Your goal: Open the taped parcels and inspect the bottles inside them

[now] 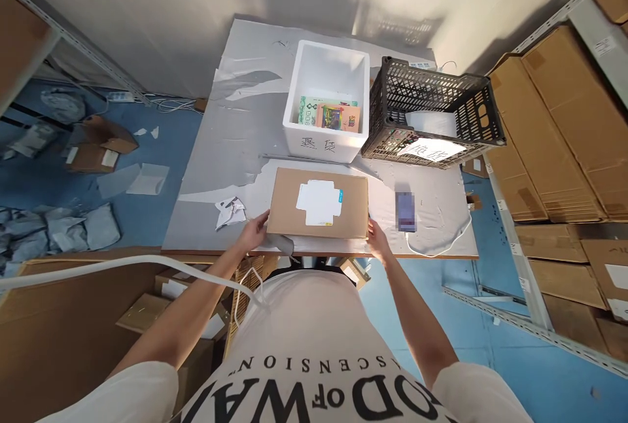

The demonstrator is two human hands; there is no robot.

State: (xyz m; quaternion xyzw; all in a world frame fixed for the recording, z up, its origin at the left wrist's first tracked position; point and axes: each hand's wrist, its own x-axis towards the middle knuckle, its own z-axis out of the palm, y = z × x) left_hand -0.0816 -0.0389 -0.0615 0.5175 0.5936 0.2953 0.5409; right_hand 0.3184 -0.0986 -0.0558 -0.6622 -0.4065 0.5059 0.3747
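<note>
- Left hand [254,232] and right hand [377,238] grasp 1 cardboard box [284,202] between them
- Brown, oblong; white label [318,203] (cross-shaped, blue patch right-hand side) faces up

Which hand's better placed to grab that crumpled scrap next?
Left, I'd say: your left hand, at one end of the box, is close beside the crumpled scrap; your right hand is at the opposite end.
</note>
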